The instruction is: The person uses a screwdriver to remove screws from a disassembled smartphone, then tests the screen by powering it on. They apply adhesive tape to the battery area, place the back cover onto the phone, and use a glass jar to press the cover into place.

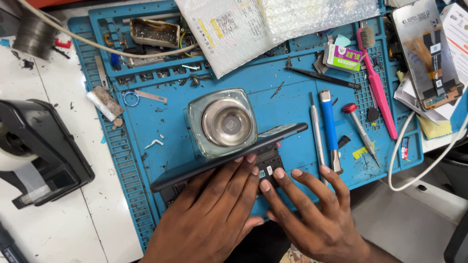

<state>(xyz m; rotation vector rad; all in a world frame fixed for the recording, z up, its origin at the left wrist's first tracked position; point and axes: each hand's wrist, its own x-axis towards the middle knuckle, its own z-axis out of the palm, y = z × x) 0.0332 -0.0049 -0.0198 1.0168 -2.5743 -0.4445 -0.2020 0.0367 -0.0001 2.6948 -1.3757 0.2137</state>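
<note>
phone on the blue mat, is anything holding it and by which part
The left hand holds the dark phone tilted up by its near long edge; the right hand touches beneath it.

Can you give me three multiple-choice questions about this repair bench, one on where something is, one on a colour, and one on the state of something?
1. Where does the glass dispenser bottle stand?
A. On the blue work mat, just beyond the phone
B. On the white table left of the mat
C. On the bubble-wrap bag

2. What colour is the toothbrush handle?
A. Green
B. Pink
C. Black

3. How is the phone held?
A. Lying flat, screen up
B. Tilted up on its edge under the left hand
C. Lifted clear of the mat by the right hand

Answers: 1 A, it sits on the mat behind the phone. 2 B, pink handle at the mat's right. 3 B, only its thin edge shows beneath the fingers.
</note>
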